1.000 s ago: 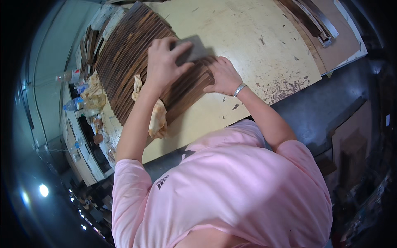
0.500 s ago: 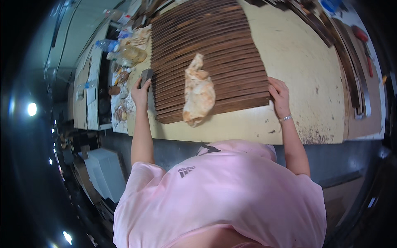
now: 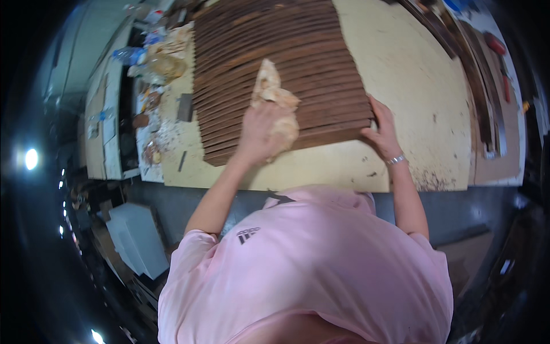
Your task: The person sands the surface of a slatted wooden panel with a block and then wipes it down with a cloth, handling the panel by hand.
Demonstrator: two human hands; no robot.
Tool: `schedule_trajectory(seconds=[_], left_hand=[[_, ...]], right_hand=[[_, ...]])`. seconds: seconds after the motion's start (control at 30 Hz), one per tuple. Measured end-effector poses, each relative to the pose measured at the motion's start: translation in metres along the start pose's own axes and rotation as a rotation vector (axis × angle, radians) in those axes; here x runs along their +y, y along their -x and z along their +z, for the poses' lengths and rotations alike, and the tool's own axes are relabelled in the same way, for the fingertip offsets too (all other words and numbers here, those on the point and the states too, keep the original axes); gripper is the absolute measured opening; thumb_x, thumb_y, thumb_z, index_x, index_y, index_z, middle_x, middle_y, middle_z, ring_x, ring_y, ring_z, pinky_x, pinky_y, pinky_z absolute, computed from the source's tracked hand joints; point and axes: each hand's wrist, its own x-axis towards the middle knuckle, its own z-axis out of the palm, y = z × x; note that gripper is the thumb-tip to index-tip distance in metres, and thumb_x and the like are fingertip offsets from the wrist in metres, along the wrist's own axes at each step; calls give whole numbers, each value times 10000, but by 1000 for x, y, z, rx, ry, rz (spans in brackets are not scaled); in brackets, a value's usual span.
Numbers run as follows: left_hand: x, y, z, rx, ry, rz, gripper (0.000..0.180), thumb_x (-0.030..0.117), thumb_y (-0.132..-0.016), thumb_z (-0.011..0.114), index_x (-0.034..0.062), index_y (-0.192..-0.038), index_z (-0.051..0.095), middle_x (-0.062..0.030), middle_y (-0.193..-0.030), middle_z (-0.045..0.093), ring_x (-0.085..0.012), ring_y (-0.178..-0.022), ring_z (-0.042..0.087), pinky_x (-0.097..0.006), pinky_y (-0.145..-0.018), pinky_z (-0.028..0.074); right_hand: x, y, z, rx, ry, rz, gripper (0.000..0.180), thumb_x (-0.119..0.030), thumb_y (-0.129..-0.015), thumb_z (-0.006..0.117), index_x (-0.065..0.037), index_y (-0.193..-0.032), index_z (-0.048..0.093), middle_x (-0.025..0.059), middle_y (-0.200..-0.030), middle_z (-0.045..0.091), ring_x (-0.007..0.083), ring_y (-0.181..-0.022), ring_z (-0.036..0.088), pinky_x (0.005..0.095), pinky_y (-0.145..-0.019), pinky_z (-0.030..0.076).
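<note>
Dark brown wooden strips (image 3: 275,46) lie side by side in a wide row on the pale board. A crumpled, stained cream rag (image 3: 268,77) rests on the strips near their front. My left hand (image 3: 256,135) is closed over the lower part of the rag, its fingertips partly hidden in the folds. At the right ends of the front strips is my right hand (image 3: 384,125), thumb and fingers apart, touching the edge without wrapping round it. A small grey block (image 3: 185,108) lies on the board just left of the strips.
Plastic bottles (image 3: 166,66) and stained scraps crowd the left side. A thin dark sliver (image 3: 182,161) lies near the front left of the pale board (image 3: 424,109). Long dark strips (image 3: 478,80) and a red-handled tool (image 3: 495,43) lie at the right.
My left hand has let go of the grey block, leaving it on the board, and moved right onto the rag. My right hand's thumb has spread from its fingers at the strip ends.
</note>
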Motion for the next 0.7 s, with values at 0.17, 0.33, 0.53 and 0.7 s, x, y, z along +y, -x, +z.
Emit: schedule_trajectory(seconds=[0.17,0.33,0.53,0.7], left_hand=[[-8,-41,7,164,108,-65,263,14,-806,655,40,-1066,620,-173,-1117,605,-394,-1093,562,-464,-971,448],[102,-100,75,-61,234,178,239,70,-793,671,41,-1018,596,-191,-1098,584,-394,-1074,566,-477,-962,455],[95,-78,56,-128,261,254,419,36,-802,656,105,-1216,645,-131,-1197,650,-329,-1173,600,-429,-1036,472],[78,-67,35,102,109,69,481,-35,-773,651,109,-1231,676,-174,-1186,647,-377,-1060,616,-434,-933,499]], right_hand=[[-40,-8,-6,-151,359,174,1125,-426,-570,899,-15,-1484,386,189,-1486,441,369,-1380,375,446,-1169,295],[-25,-8,4,-181,381,92,937,-441,-664,845,-90,-1444,464,164,-1498,440,357,-1385,370,439,-1182,280],[-41,-13,-11,-305,374,209,899,-437,-719,795,-107,-1468,426,167,-1491,443,341,-1396,367,429,-1202,242],[-30,-4,1,-132,302,139,1113,-386,-645,863,-58,-1541,290,202,-1490,431,336,-1381,390,447,-1194,253]])
